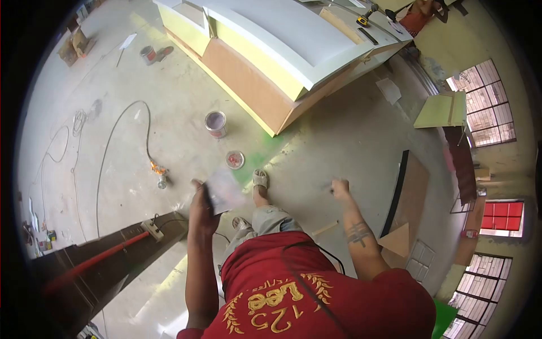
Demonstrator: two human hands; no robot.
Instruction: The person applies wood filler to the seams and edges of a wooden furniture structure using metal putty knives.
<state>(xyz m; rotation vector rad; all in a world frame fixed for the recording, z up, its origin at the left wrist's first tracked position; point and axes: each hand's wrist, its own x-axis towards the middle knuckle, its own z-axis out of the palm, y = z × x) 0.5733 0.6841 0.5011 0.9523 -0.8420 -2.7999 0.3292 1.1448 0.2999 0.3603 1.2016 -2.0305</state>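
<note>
My left hand (201,210) is closed on the edge of a flat, pale rectangular sheet (226,192), which is smeared by motion. My right hand (340,188) is held out to the right in a fist. A small, blurred dark shape shows beside its fingers, and I cannot tell what it is. On the floor ahead stands an open paint can (215,124) with greyish-purple contents. Its round lid (235,159), stained red, lies between the can and my feet.
A large counter-like cabinet (248,79) with yellow and brown panels stands ahead, a cordless drill (364,20) on top. A spray gun (160,174) with a hose lies left. A dark beam (113,265) crosses the lower left. Boards (407,192) lie right. Another person (419,17) is at the far right.
</note>
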